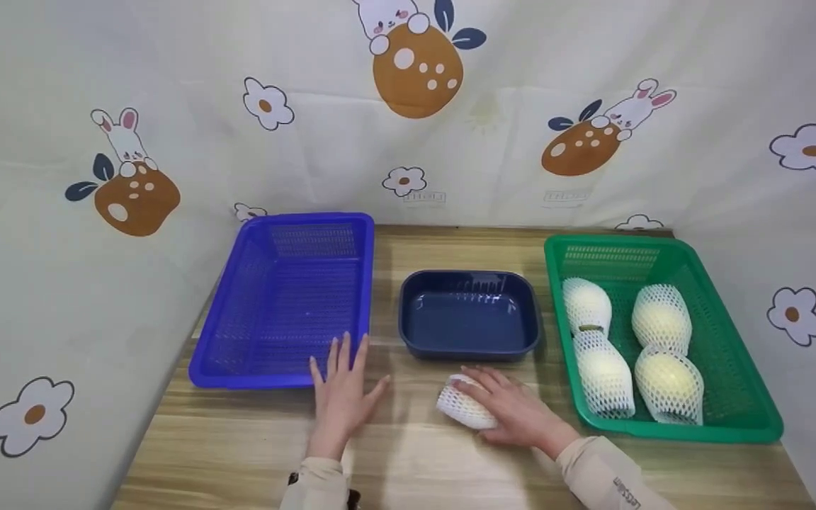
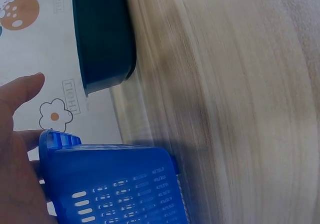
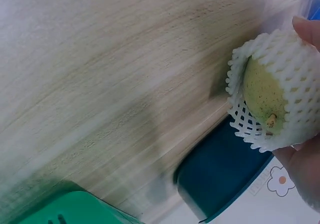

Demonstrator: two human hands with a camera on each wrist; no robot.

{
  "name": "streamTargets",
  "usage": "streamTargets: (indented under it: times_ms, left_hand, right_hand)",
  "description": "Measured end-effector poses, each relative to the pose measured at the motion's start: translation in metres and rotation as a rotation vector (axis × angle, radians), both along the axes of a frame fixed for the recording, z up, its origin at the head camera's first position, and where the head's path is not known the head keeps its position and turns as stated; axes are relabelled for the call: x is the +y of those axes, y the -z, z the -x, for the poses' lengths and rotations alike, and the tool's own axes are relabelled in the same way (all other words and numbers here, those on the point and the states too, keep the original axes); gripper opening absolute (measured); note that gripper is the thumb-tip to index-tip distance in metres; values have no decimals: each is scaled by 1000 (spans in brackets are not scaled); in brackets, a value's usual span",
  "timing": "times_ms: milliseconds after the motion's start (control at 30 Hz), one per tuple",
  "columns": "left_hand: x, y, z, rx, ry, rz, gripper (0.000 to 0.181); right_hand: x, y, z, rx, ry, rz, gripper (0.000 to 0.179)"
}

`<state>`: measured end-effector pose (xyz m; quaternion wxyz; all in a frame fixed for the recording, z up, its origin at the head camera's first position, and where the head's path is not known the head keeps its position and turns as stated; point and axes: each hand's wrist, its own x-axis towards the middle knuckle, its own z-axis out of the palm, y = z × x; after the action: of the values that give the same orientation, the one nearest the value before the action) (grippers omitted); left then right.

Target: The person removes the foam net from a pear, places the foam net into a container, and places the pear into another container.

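Note:
My right hand (image 1: 518,411) grips a yellow-green fruit in a white foam net (image 1: 466,404) over the wooden table, in front of the dark blue dish (image 1: 470,352). In the right wrist view the fruit (image 3: 264,93) shows speckled skin and a short brown stem at the net's open end, with thumb and fingers around the net. My left hand (image 1: 341,404) holds nothing. Its fingers are spread over the near right corner of the blue basket (image 1: 266,380); in the left wrist view, they overlap the basket's rim (image 2: 50,146), and I cannot tell whether they touch it.
On the right stands a green basket (image 1: 677,431) with several netted fruits (image 1: 670,386) at its left and middle. The dish lies between the two baskets. A patterned cloth (image 1: 323,163) hangs behind the wooden table (image 1: 408,460).

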<state>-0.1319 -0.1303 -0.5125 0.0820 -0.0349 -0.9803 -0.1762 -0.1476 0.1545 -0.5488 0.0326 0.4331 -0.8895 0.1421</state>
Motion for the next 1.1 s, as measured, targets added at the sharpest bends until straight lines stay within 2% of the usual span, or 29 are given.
streamTargets:
  times_ms: [67, 133, 233, 267, 333, 433, 533, 633, 833, 933, 1100]
  left_hand:
    - [2, 1, 1, 68, 10, -19, 70]
    - [8, 1, 2, 177, 42, -59, 65]
    - [21, 3, 2, 341, 140, -136, 55]
    - [26, 4, 2, 377, 178, -160, 52]
    - [37, 7, 2, 404, 251, -184, 49]
    - [49, 15, -1, 358, 349, -191, 52]
    - [59, 24, -2, 264, 425, -181, 59]
    - [67, 32, -2, 157, 475, -166, 67]
    - [78, 42, 3, -39, 510, -171, 77]
    - [83, 44, 4, -89, 519, -177, 76]
    - [87, 45, 3, -131, 525, -223, 73]
  right_hand:
    - [2, -1, 0, -12, 1, 20, 89]
    - [4, -1, 0, -16, 5, 44, 90]
    - [8, 1, 0, -19, 18, 71, 90]
    - [10, 2, -1, -20, 25, 77, 91]
    - [12, 3, -2, -27, 42, 93, 92]
    - [16, 5, -5, -49, 69, 112, 93]
    - [21, 6, -7, -77, 86, 130, 92]
    - [24, 6, -8, -98, 95, 136, 88]
    - [26, 6, -8, -95, 97, 134, 80]
    - [26, 6, -8, -72, 75, 151, 77]
    - [27, 5, -7, -1, 41, 195, 72]
